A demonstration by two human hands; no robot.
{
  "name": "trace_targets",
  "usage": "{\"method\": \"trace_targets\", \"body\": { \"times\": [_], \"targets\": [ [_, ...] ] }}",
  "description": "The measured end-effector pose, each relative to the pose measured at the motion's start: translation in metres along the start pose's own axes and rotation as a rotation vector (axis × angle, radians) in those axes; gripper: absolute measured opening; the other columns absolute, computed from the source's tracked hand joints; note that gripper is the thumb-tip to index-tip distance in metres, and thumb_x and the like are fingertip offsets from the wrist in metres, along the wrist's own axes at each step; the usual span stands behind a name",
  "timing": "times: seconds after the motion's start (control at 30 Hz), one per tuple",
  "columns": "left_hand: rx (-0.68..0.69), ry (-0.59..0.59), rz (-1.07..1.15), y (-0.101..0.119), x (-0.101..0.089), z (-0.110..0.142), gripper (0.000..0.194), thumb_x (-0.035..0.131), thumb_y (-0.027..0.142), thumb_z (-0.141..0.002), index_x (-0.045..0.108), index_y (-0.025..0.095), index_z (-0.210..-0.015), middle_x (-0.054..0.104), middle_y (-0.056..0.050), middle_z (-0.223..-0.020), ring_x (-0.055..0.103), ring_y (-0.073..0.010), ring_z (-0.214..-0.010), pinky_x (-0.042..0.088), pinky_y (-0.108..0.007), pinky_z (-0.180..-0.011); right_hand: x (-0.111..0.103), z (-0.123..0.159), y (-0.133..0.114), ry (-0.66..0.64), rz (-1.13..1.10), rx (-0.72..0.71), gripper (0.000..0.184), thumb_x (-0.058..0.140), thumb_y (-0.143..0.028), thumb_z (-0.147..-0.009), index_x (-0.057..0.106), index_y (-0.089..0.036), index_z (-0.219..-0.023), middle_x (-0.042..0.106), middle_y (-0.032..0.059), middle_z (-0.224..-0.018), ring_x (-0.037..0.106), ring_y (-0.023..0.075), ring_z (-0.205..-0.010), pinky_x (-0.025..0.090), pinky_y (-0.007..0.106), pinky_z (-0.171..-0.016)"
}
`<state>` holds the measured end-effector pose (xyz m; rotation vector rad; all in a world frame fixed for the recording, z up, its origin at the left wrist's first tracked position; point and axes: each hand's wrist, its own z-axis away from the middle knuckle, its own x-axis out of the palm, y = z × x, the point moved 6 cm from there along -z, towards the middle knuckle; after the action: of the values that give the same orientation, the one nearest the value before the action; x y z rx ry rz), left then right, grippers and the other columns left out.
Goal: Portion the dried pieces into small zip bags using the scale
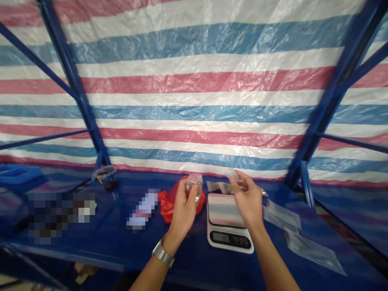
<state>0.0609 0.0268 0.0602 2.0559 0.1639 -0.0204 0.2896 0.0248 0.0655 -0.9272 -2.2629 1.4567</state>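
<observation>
Left fingers (182, 192): wrapping closely around a clear plastic cup (194, 182), holding it over the blue table (100, 250) beside a red plastic bag (165, 206)
Right fingers (242, 178): pinching a small translucent piece (232, 173) narrowly, hovering above a digital kitchen scale (226, 238)

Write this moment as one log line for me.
left hand: holds clear plastic cup | right hand: pinches small clear plastic piece | below: white digital kitchen scale
</observation>
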Motion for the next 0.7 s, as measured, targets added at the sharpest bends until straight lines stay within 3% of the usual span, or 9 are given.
{"method": "trace_targets", "body": {
  "times": [0.07,0.13,0.17,0.23,0.33,0.5,0.7],
  "targets": [
    [-0.010,0.101,-0.028,0.002,-0.033,-0.004,0.029,0.048,0.047,-0.103,0.057,0.022,-0.113,0.067,-0.002,-0.097,0.063,-0.0167,-0.086,0.048,-0.028,-0.080,0.024,0.014,-0.015,-0.123,0.034,-0.105,0.051,0.065,-0.051,-0.085,0.073,-0.019,-0.123,0.077,0.0124,-0.105,0.069,0.0277,-0.085,0.053,0.042,-0.078],
    [0.014,0.124,-0.071,0.000,-0.060,-0.013,0.032,0.046,0.050,-0.103,0.057,0.022,-0.114,0.067,-0.001,-0.093,0.063,-0.0168,-0.080,0.048,-0.028,-0.075,0.044,0.029,-0.030,-0.250,0.095,-0.260,0.040,0.063,-0.042,-0.090,0.072,-0.022,-0.123,0.076,0.0112,-0.113,0.069,0.0282,-0.094,0.053,0.044,-0.088],
    [0.041,0.123,-0.129,-0.001,-0.071,-0.018,0.032,0.048,0.049,-0.102,0.058,0.021,-0.115,0.068,-0.002,-0.094,0.064,-0.0177,-0.083,0.049,-0.029,-0.077,0.052,0.035,-0.036,-0.300,0.134,-0.332,0.036,0.062,-0.037,-0.091,0.072,-0.023,-0.123,0.075,0.0102,-0.118,0.069,0.0287,-0.100,0.052,0.046,-0.094],
    [0.099,0.012,-0.324,-0.004,-0.082,-0.028,0.031,0.054,0.046,-0.099,0.060,0.022,-0.118,0.071,-0.005,-0.103,0.066,-0.0214,-0.092,0.049,-0.033,-0.084,0.060,0.043,-0.039,-0.352,0.203,-0.423,0.032,0.060,-0.032,-0.093,0.072,-0.026,-0.123,0.074,0.0086,-0.122,0.067,0.0297,-0.109,0.048,0.049,-0.102],
    [0.138,-0.154,-0.648,-0.015,-0.083,-0.036,0.031,0.057,0.042,-0.098,0.063,0.022,-0.122,0.074,-0.008,-0.113,0.066,-0.0279,-0.104,0.045,-0.042,-0.095,0.060,0.040,-0.031,-0.339,0.241,-0.426,0.032,0.061,-0.030,-0.093,0.071,-0.026,-0.124,0.074,0.0089,-0.119,0.067,0.0297,-0.107,0.050,0.049,-0.101],
    [0.115,-0.407,-1.008,-0.045,-0.066,-0.033,0.031,0.055,0.032,-0.099,0.063,0.023,-0.128,0.073,-0.010,-0.126,0.061,-0.0307,-0.117,0.037,-0.047,-0.101,0.050,0.031,-0.017,-0.283,0.240,-0.359,0.034,0.062,-0.032,-0.091,0.071,-0.025,-0.123,0.073,0.0087,-0.116,0.067,0.0276,-0.098,0.052,0.048,-0.096],
    [0.115,-0.446,-1.090,-0.059,-0.060,-0.031,0.028,0.054,0.024,-0.098,0.069,0.026,-0.122,0.071,-0.007,-0.122,0.057,-0.0295,-0.118,0.033,-0.049,-0.102,0.034,0.030,-0.020,-0.278,0.264,-0.378,0.033,0.062,-0.031,-0.091,0.071,-0.023,-0.122,0.073,0.0089,-0.114,0.066,0.0280,-0.098,0.051,0.048,-0.096]
  ]
}}
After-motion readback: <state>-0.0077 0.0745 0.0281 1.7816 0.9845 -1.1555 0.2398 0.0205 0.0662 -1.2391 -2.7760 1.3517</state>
